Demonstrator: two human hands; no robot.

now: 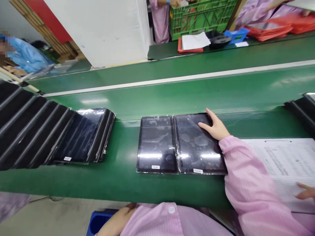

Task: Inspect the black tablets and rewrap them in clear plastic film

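Two black-framed tablets in clear film lie side by side, screens up, on a green conveyor belt. The left tablet touches the right tablet. My right hand rests flat on the right tablet's upper part, fingers spread, gripping no edge. My left hand sits low at the bottom edge of the view, near a blue bin, and its fingers are mostly hidden. Farther left, several tablets stand leaning in a black ribbed rack.
A printed paper sheet lies right of my arm, with another person's hand on it. A second black rack sits at the right edge. Across the belt, a person in pink stands by a green crate.
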